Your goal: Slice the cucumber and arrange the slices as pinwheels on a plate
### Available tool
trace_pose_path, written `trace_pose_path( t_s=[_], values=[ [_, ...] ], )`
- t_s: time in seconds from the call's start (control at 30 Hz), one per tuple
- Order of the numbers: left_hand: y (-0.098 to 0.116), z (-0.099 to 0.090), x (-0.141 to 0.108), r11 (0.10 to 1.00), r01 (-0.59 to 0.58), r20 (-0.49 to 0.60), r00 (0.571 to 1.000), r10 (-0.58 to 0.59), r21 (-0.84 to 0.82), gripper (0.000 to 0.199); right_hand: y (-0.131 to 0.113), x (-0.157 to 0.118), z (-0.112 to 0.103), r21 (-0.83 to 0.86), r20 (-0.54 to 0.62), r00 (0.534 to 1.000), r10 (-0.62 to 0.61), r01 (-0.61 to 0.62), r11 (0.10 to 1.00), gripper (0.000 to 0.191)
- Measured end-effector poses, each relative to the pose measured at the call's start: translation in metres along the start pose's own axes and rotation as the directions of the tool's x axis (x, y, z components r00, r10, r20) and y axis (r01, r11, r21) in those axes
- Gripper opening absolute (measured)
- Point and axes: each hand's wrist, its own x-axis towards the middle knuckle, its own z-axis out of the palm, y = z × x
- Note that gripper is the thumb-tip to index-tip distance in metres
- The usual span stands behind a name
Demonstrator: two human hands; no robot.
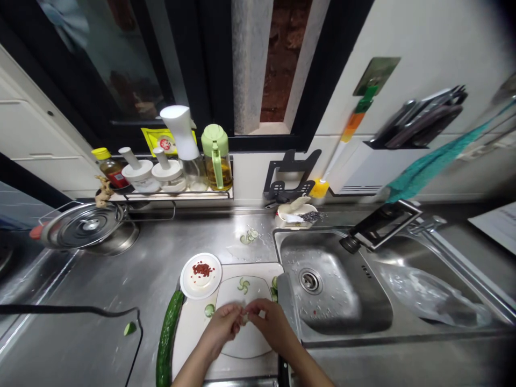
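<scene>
My left hand (226, 327) and my right hand (268, 322) meet fingertip to fingertip over a square white plate (245, 346) with a thin dark rim. Pinched between both is a small pale green piece that looks like a cucumber slice (244, 319), mostly covered by the fingers. Several curved cucumber slices (243, 285) lie in a swirl near the plate's far side. The plate rests on a pale cutting board (191, 344). A cut cucumber piece (209, 310) lies left of my hands, and more slices (274, 285) sit at the board's right edge, beside a cleaver (288, 301).
A small round dish (187, 285) with red berries overlaps the board's far left corner. A whole cucumber (168, 336) lies along its left edge. The sink (334, 285) is at right. Cucumber scraps (249, 236) lie behind the board; a black cable (80, 309) crosses the left counter.
</scene>
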Motion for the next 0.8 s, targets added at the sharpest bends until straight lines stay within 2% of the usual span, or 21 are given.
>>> trace_pose_path(
  t_s=[0.07,0.13,0.23,0.33,0.5,0.67,0.8],
  values=[
    [-0.004,0.01,-0.001,0.982,0.15,0.07,0.987,-0.142,-0.113,0.049,-0.004,-0.002,-0.006,0.079,0.02,0.999,0.04,-0.042,0.996,0.014],
    [-0.007,0.018,-0.003,0.938,0.279,0.15,0.956,-0.251,-0.205,0.044,-0.007,-0.004,-0.012,0.128,0.019,0.997,0.07,-0.072,0.989,0.01],
    [-0.008,0.025,-0.004,0.867,0.372,0.225,0.924,-0.311,-0.331,0.035,-0.009,-0.009,-0.021,0.141,0.019,0.996,0.087,-0.089,0.986,0.01],
    [-0.006,0.027,-0.004,0.834,0.346,0.244,0.934,-0.262,-0.43,0.028,-0.006,-0.012,-0.029,0.117,0.014,0.996,0.086,-0.088,0.989,0.012],
    [-0.003,0.028,-0.003,0.859,0.271,0.227,0.956,-0.187,-0.434,0.04,0.01,-0.013,-0.038,0.097,0.03,0.997,0.072,-0.075,0.992,0.013],
    [-0.005,0.031,0.001,0.948,0.172,0.085,0.984,-0.155,-0.267,0.037,0.024,-0.01,-0.042,0.021,0.024,0.997,0.073,-0.073,0.997,0.012],
    [-0.009,0.035,0.008,0.999,0.021,0.015,1.0,-0.02,-0.034,0.026,0.032,-0.004,-0.042,-0.093,0.004,0.997,0.078,-0.077,0.993,0.012]
  ],
)
